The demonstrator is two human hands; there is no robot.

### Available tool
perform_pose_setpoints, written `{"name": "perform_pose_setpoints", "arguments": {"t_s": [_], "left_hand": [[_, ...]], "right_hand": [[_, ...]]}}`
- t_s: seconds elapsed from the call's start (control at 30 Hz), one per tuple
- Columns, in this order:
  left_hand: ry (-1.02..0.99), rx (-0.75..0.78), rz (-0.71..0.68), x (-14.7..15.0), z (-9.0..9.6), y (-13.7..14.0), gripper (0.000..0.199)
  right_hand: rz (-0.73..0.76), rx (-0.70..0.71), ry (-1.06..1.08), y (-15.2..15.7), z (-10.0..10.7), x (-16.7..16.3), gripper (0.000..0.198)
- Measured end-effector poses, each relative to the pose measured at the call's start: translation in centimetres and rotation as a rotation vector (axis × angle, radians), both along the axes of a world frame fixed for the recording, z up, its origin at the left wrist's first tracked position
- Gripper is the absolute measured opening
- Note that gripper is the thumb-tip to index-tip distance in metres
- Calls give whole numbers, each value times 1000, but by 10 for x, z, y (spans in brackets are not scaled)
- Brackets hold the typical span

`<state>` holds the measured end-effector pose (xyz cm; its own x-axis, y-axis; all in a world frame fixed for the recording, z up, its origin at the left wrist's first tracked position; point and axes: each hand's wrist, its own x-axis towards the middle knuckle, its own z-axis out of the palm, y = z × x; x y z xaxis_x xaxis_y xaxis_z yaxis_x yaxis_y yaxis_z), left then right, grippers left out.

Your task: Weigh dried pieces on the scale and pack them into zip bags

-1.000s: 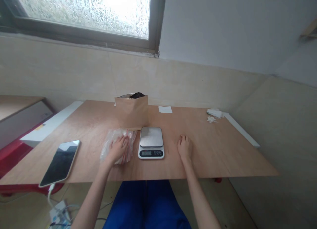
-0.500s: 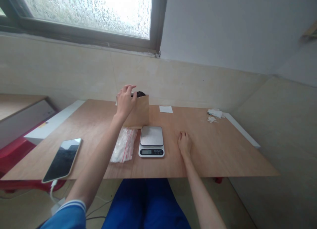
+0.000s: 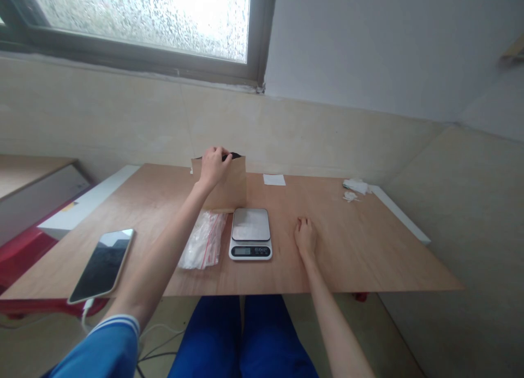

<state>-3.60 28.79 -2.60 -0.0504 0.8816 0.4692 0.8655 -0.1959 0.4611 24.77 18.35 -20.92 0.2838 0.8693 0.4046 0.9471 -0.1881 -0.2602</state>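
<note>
Near the back of the table a brown paper bag (image 3: 233, 184) stands upright, with something black (image 3: 236, 155) showing at its mouth. My left hand (image 3: 214, 166) is over the bag's top edge, its fingers curled together against the dark contents; what lies between the fingertips is hidden. In front of the bag is a white kitchen scale (image 3: 250, 233) with a bare metal plate. Clear zip bags (image 3: 202, 241) with red seal lines lie left of the scale. To its right my right hand (image 3: 305, 236) rests on the table, fingers loosely curled, holding nothing visible.
At the left a phone (image 3: 102, 266) with a white cable lies by the table's front edge. A white paper (image 3: 274, 180) is at the back. White crumpled scraps (image 3: 356, 187) lie at the back right. A wall and a window stand behind the table.
My left hand has lowered slightly at the bag's mouth, and its spread fingers have closed together. The black thing sits lower or is more covered. My right hand has stayed put.
</note>
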Motion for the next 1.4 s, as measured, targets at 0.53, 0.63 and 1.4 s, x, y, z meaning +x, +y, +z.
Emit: {"name": "perform_pose_setpoints", "arguments": {"t_s": [0.53,0.63,1.4], "left_hand": [[-188,101,-69,-2,13,5,24],[-234,250,-115,-2,20,-3,19],[-257,-445,-405,41,-128,-43,13]], "right_hand": [[10,-13,-3,-2,1,0,34],[10,-15,-2,-2,1,0,34],[10,15,15,2,-3,2,32]]}}
